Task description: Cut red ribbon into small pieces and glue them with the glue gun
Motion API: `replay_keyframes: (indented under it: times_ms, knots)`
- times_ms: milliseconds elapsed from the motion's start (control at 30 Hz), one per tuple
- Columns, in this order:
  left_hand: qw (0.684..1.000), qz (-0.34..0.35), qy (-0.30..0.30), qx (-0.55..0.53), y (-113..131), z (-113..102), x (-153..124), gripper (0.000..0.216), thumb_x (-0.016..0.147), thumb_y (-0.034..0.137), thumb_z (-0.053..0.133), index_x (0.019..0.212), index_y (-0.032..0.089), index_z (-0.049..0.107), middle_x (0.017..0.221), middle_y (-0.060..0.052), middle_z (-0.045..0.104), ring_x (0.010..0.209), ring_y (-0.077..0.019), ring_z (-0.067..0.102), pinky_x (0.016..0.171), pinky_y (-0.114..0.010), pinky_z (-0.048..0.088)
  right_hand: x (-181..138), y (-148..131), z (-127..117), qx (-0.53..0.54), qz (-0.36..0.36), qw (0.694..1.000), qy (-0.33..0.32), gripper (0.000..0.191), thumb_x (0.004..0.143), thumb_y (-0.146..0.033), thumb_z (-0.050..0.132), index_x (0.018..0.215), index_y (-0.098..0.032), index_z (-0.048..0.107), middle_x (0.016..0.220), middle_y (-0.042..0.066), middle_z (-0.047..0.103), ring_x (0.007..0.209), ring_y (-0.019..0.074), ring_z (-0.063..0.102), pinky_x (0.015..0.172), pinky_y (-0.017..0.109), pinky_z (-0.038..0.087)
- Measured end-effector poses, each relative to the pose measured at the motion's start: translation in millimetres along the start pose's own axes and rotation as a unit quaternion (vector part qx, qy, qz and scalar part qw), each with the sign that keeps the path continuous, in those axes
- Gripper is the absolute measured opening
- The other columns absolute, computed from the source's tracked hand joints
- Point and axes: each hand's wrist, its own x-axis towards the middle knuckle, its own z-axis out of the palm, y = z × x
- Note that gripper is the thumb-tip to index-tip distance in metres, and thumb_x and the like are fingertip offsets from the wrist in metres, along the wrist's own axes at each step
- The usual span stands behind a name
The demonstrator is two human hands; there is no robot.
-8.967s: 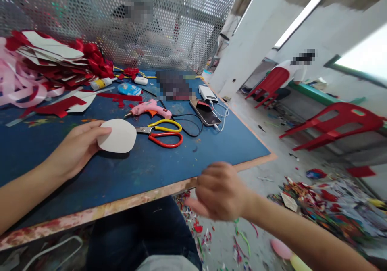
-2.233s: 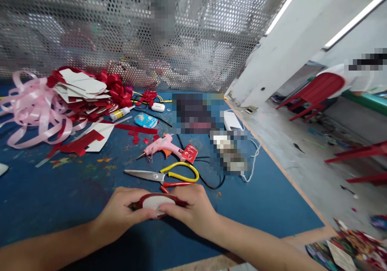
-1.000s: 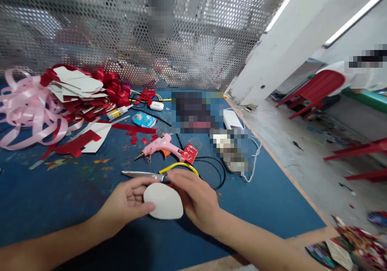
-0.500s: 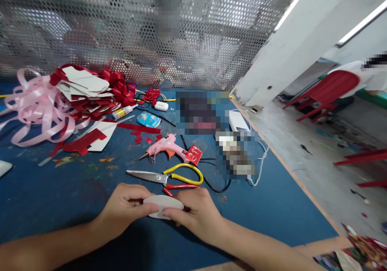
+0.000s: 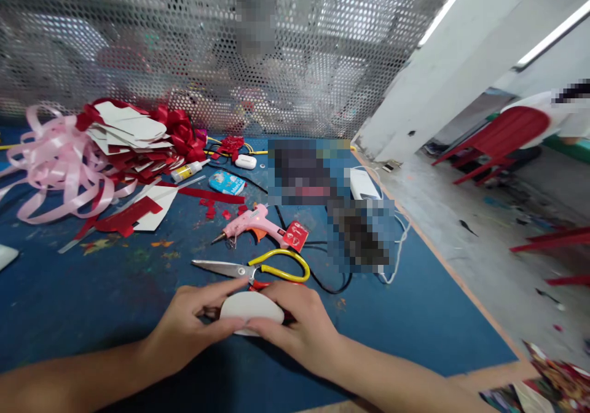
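Observation:
A white rounded disc (image 5: 251, 308), perhaps of card, is held between my two hands over the near part of the blue table. My left hand (image 5: 193, 318) pinches its left side, thumb on the near face. From the right, my right hand (image 5: 299, 321) grips it the same way, and the thumb tips nearly meet. Just beyond the fingers lie scissors (image 5: 239, 270) with one yellow and one red handle; the red one is partly hidden by my right hand. Behind them rests a pink glue gun (image 5: 251, 221) with a small red tag (image 5: 295, 236).
Pink ribbon (image 5: 59, 161), white card pieces (image 5: 129, 127) and a glue tube (image 5: 188, 170) lie at the far left. A blue packet (image 5: 227, 183), a white case (image 5: 246, 162) and a white power bank (image 5: 364, 184) sit farther back. Perforated metal (image 5: 295, 50) borders the table (image 5: 415, 314).
The white disc has tilted so that more of its face shows. My left fingers have stretched out farther along the top, and my right hand has shifted slightly.

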Motion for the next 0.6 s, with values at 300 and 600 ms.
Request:
replay_keyframes:
  times_ms: [300, 600]
  knots:
    - [0.99, 0.12, -0.012, -0.066, -4.3, -2.7, 5.5, 0.009, 0.075, 0.015, 0.068, 0.079, 0.02, 0.074, 0.084, -0.005, 0.072, 0.081, -0.0167, 0.067, 0.076, -0.026, 0.052, 4.3, -0.9, -2.6, 0.138, 0.064, 0.988, 0.006, 0.014, 0.072, -0.028, 0.071, 0.069, -0.018, 0.061, 0.075, 0.002, 0.064, 0.069, 0.0113, 0.059, 0.063, 0.022, 0.046]
    - [0.983, 0.086, -0.106, -0.126, 2.6, -6.6, 6.9, 0.006, 0.071, 0.018, 0.072, 0.078, 0.017, 0.072, 0.079, -0.006, 0.073, 0.075, -0.0171, 0.066, 0.072, -0.026, 0.05, 4.9, -0.3, -4.2, 0.22, 0.088, 0.969, -0.071, 0.021, 0.071, -0.033, 0.072, 0.068, -0.016, 0.06, 0.07, 0.001, 0.062, 0.064, 0.0094, 0.056, 0.061, 0.021, 0.045]
